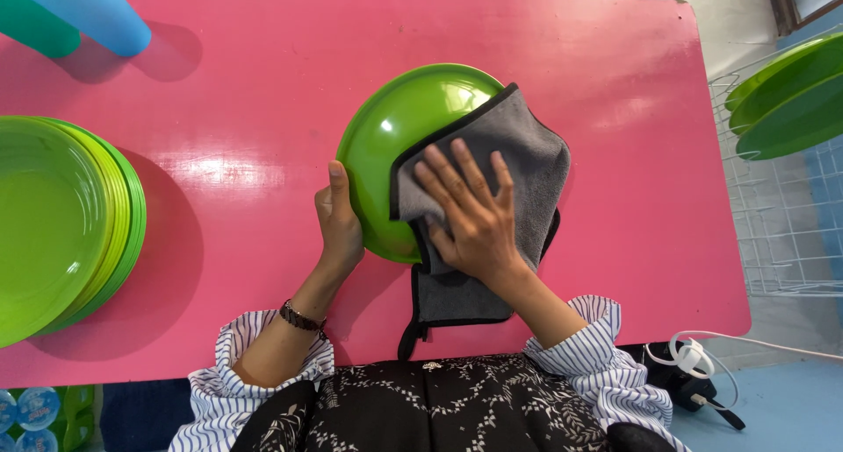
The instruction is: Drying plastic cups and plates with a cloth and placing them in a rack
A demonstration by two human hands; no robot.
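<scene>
Was mid-wipe on the green plate (pixel 395 136) at table centre, left hand (pixel 338 219) curled round its 8 o'clock rim, right hand (pixel 470 215) fingers spread flat pressing the grey microfibre cloth (pixel 518 153) on its 4 o'clock side, probably needed turning next.

Person seen from above. Left hand (pixel 338 219) and right hand (pixel 470 215) bare. Both sleeves blue-and-white striped, rolled to the forearm, at 7 and 5 o'clock. Dark wristwatch (pixel 301 318) on left wrist. Black garment (pixel 439 404) with white leaf print at 6 o'clock.
</scene>
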